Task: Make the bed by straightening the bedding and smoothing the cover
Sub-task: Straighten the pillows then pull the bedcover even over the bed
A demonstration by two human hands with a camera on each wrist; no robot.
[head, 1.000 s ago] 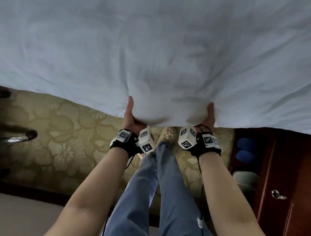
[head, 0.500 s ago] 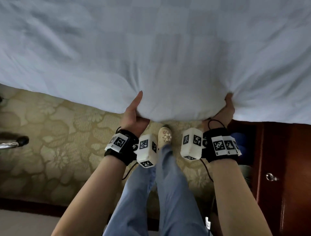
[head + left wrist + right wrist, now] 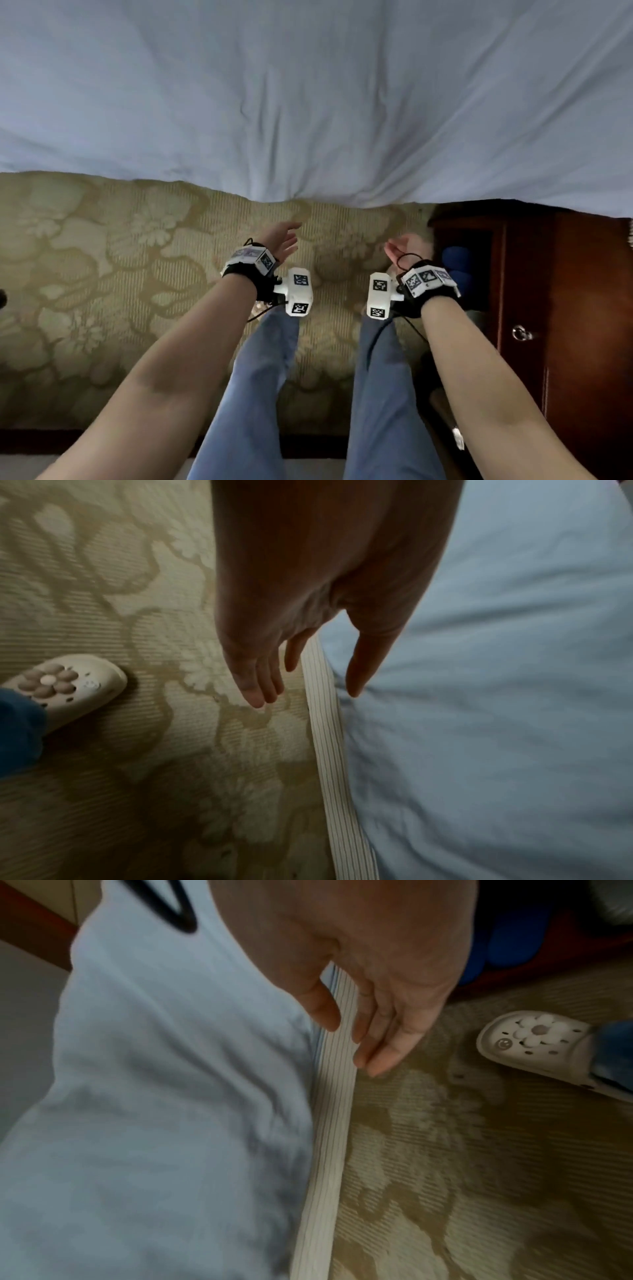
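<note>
A white cover (image 3: 308,96) lies spread over the bed and fills the upper half of the head view, with soft creases near its front edge. Below that edge my left hand (image 3: 282,238) hangs free with straight, relaxed fingers and holds nothing. My right hand (image 3: 402,245) hovers beside it, palm up, fingers loosely bent, also empty. The left wrist view has the left hand (image 3: 308,669) just off the cover (image 3: 496,696), over a striped bed side (image 3: 329,750). The right wrist view has the right hand (image 3: 363,1031) likewise over the striped side (image 3: 325,1137).
A floral patterned carpet (image 3: 102,291) covers the floor in front of the bed. A dark wooden cabinet (image 3: 582,325) with a metal knob stands at the right, blue slippers (image 3: 454,267) in its open shelf. My legs in jeans and cream clogs (image 3: 68,683) stand on the carpet.
Both hands have let go of the cover's front edge and pulled back from it. The cover has dropped and now lies flatter on the bed.
</note>
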